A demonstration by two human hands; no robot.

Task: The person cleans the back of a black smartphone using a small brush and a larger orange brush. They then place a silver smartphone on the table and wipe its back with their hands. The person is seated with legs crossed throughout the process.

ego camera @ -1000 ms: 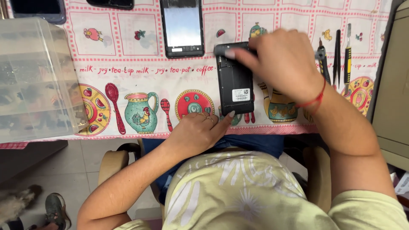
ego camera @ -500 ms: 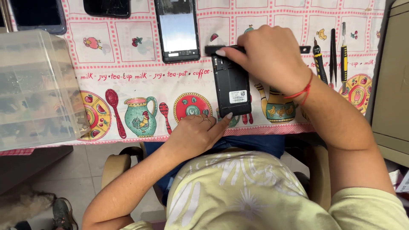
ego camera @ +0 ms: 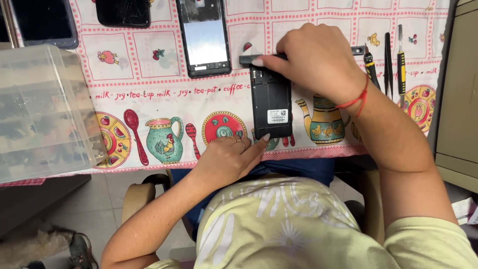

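- Our right hand (ego camera: 316, 60) lies curled over the top end of the opened black phone (ego camera: 271, 107), fingers bent and pressed down on it, in the upper middle of the frame.
- Our left hand (ego camera: 226, 157) rests flat, fingers together, with a fingertip touching the phone's lower edge.
- The phone lies back-up on the patterned cloth (ego camera: 164, 99) of the bench.
- Another phone (ego camera: 204, 37) lies just left; tools (ego camera: 388, 57) sit to the right; a clear plastic box (ego camera: 42, 114) stands at far left.
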